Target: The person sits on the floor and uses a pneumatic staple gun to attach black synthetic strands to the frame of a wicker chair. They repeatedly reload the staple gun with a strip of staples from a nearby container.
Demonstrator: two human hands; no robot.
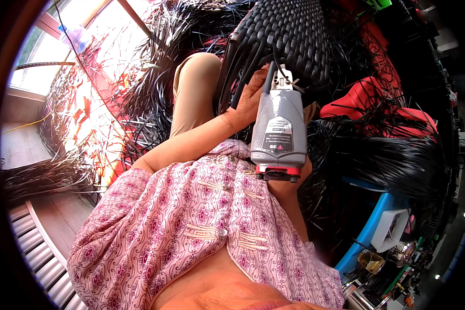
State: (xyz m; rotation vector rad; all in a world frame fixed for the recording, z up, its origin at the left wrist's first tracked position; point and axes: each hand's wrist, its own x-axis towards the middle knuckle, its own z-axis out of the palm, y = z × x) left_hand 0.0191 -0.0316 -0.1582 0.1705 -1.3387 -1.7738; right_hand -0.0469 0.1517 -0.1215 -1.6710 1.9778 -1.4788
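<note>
A black woven plastic-rattan panel leans over my lap, with loose black strips along its near edge. My left hand is closed at that edge, its fingertips partly hidden by the panel and the tool. A grey power tool like an electric staple gun, with a red-trimmed end, stands in front of my chest. Its metal nose meets the panel's lower edge beside my left fingers. My right hand is mostly hidden below the tool's body and seems to grip it there.
Heaps of loose black strips lie on both sides. Red fabric shows at the right. A blue tub and a white container stand at the lower right. A slatted seat is at the lower left, below a window.
</note>
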